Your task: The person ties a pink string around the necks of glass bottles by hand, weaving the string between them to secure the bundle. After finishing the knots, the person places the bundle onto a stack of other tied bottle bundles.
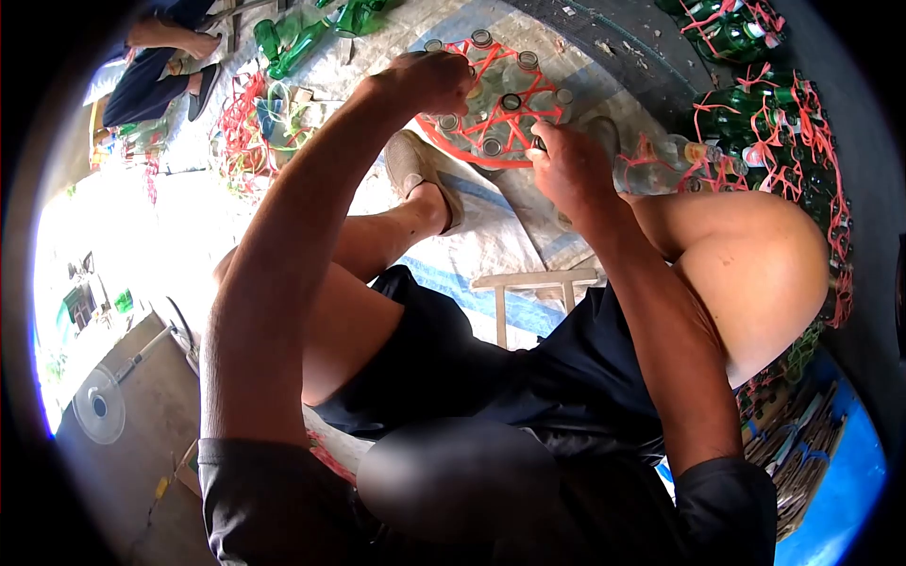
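Observation:
A round bundle of clear glass bottles (pixel 512 102) stands upright on the floor sheet, laced across the necks with red plastic strap (pixel 481 162). At the bundle's left edge, my left hand (pixel 429 83) is closed, its curled fingers on the red strap among the bottle necks. My right hand (pixel 574 170) is closed at the near right edge, beside the outer loop of strap. Something small and dark shows at its thumb and forefinger; I cannot make out what it is. The palms and some fingertips are hidden.
Green bottles (pixel 300 47) lie at the back left, near a heap of red strap (pixel 247 123). Strapped green bottles (pixel 755 123) line the right side. Another person's foot (pixel 203 92) is at upper left. A wooden stool frame (pixel 533 281) sits between my legs.

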